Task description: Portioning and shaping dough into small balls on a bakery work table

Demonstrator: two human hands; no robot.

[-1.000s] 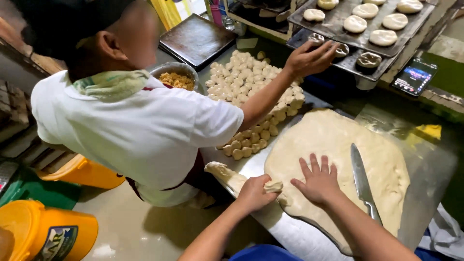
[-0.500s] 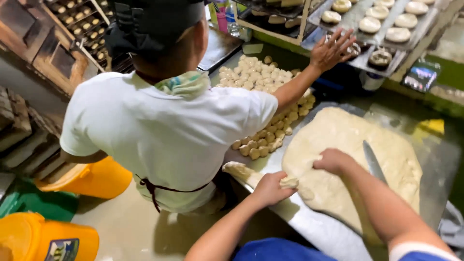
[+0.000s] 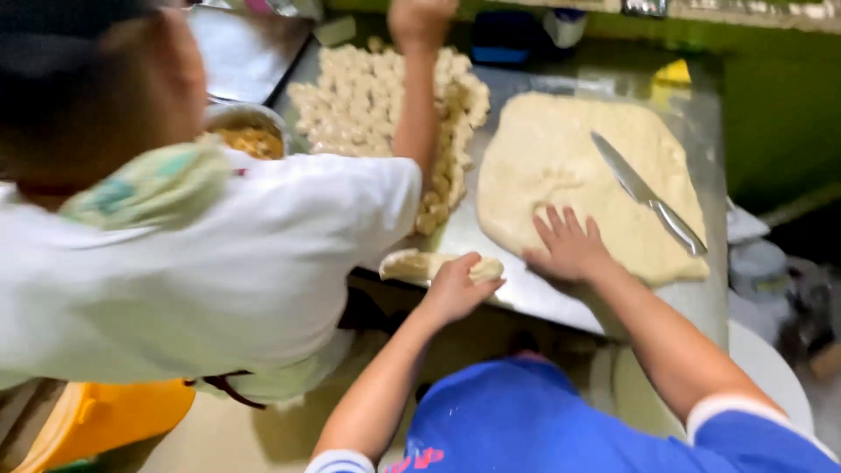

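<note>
Steel counter (image 3: pixel 561 302) carries flattened dough sheet (image 3: pixel 561 166), knife (image 3: pixel 646 193) lying on it at 2 o'clock. Right hand (image 3: pixel 569 250) spread wide, pressing sheet's near edge. Left hand (image 3: pixel 455 285) curled around rolled dough strip (image 3: pixel 420 265) at counter's near edge. Co-worker's arm (image 3: pixel 419 96) reaches over dough balls (image 3: pixel 368 96) at 11 o'clock.

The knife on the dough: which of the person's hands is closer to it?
Right. The right hand lies flat on the dough slab, just below-left of the knife; the left hand grips a dough strip farther away.
</note>
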